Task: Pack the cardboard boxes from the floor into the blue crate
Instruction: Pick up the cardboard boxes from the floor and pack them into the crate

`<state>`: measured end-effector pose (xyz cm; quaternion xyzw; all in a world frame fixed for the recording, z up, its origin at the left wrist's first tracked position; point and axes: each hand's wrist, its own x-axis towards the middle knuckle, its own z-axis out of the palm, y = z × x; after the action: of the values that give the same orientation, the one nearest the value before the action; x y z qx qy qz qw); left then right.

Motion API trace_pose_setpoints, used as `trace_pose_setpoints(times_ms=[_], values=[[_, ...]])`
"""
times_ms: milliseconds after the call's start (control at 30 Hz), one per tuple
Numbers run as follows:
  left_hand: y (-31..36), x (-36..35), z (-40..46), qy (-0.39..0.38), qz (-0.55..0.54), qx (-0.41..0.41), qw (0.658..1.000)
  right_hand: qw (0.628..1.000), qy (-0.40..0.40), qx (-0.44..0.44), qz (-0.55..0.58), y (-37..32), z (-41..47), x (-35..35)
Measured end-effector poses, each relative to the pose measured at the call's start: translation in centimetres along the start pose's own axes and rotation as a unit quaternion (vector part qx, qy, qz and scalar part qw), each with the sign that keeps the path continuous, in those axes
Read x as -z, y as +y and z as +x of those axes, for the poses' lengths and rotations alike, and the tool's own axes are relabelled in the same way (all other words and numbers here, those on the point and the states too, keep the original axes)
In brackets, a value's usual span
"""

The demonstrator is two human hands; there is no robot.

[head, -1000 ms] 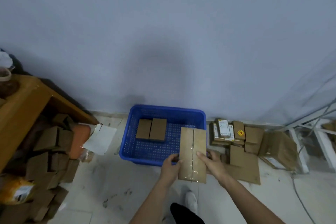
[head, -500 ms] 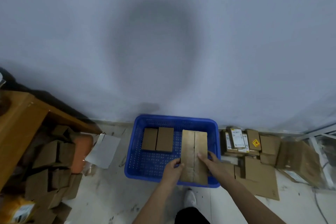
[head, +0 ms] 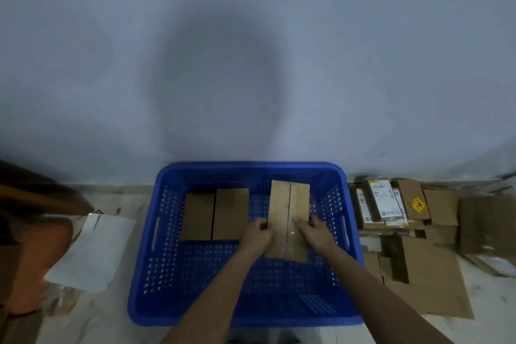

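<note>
Two hands are holding a long box (head: 289, 218) inside the blue crate (head: 329, 170). The left hand (head: 255, 233) is gripping the box's left edge, with its fingers curled against the side. The right hand (head: 317, 232) is gripping the right edge, with some fingers lying on top of the box. The box has a line down its middle and some clear tape near the close end. It is sitting over the right half of the crate, and I cannot tell if it is touching the bottom yet.

Two small boxes (head: 215, 216) are already lying flat in the crate, side by side and touching, near the far left part. The long box is sitting to their right, with a gap between.

So the job is only started. Two boxes are packed and a third one is going in. I think it just needs to be put down flat and let go.

Lots more are waiting. A pile of boxes (head: 402, 207) is sitting on the floor (head: 474, 301) just to the right of the crate, some with white labels and one with a yellow sticker. Flat cardboard (head: 427, 282) is lying near them. There is still plenty of room in the crate, mostly at the close end
</note>
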<state>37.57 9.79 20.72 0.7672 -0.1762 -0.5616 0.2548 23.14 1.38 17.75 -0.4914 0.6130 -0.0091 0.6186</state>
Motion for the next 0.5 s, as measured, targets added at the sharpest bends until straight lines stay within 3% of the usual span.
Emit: trace_pose_setpoints(times_ms=[300,500], values=[[-9.0,-1.1,22.7,0.013,0.145,-0.007,0.989,0.996,-0.029,0.021,-0.088,8.2,20.9,-6.2],[-10.9,-2.5,28.8,0.02,0.163,-0.002,0.986,0.988,-0.028,0.047,-0.144,11.3,28.0,-9.0]])
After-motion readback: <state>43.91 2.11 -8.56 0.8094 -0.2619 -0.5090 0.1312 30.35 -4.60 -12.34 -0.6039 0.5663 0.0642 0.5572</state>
